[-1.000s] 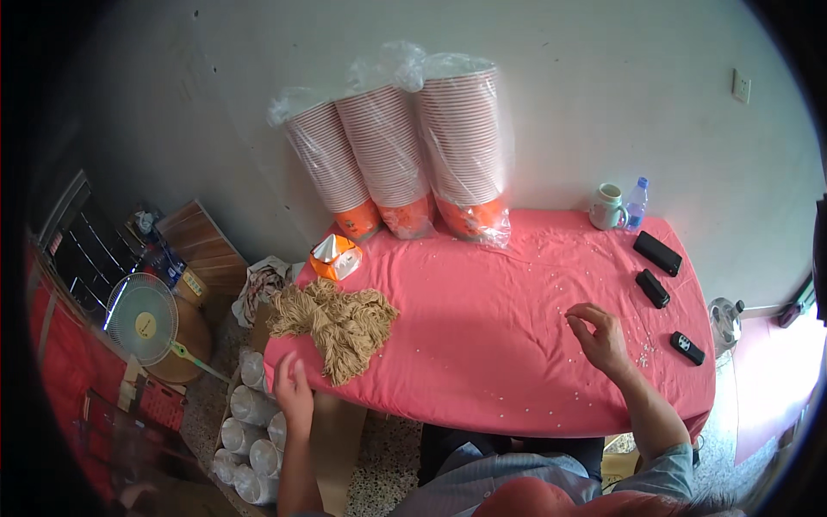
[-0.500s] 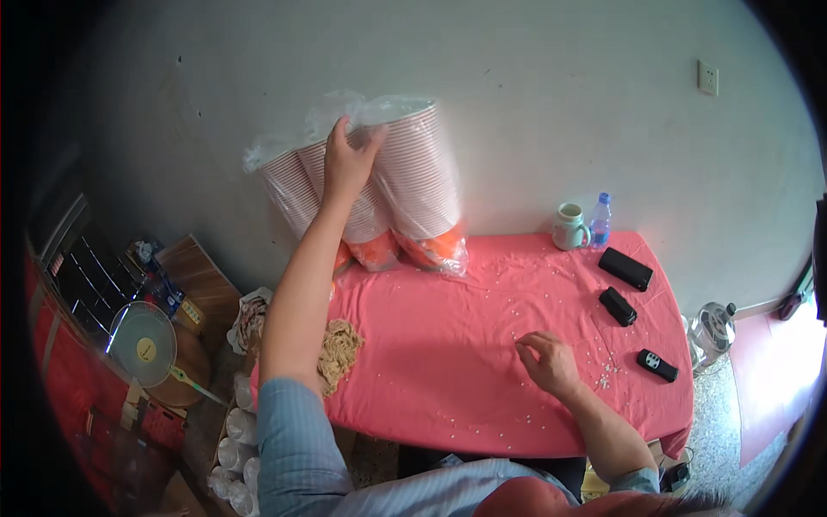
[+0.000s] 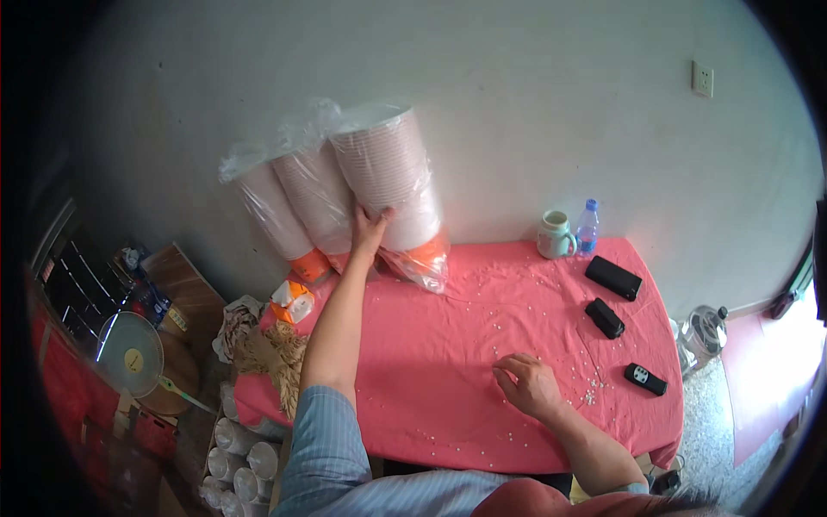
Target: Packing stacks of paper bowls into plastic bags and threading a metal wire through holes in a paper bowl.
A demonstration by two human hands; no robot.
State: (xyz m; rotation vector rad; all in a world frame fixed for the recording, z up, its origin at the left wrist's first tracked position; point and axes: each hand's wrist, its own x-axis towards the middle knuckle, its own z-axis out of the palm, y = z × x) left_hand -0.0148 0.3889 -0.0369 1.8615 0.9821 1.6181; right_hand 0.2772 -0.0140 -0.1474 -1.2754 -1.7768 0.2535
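Note:
Tall stacks of white paper cups or bowls with orange lower parts, wrapped in clear plastic, lean against the wall at the back left. My left hand (image 3: 370, 231) reaches out and lies against the lower side of the right-hand stack (image 3: 383, 164), thumb and fingers apart. The middle stack (image 3: 314, 194) is just left of that hand, and the left stack (image 3: 271, 211) stands beyond it. Over the pink tablecloth (image 3: 422, 370), my right hand (image 3: 527, 385) is loosely closed, thumb near forefinger, with nothing visible in it. Small white bits (image 3: 590, 398) are scattered around it.
A mug (image 3: 554, 237) and a plastic bottle (image 3: 587, 228) stand at the back right. Three black objects, including a black case (image 3: 613, 277), lie along the right side. At the left are an orange-white packet (image 3: 291, 302), a crumpled tan cloth (image 3: 276, 358) and bagged white cups (image 3: 233, 437) below.
My left hand has slid down from the top of the stacks to the lower side of the right one. The view has shifted slightly, uncovering the packet. My right hand stays almost in place.

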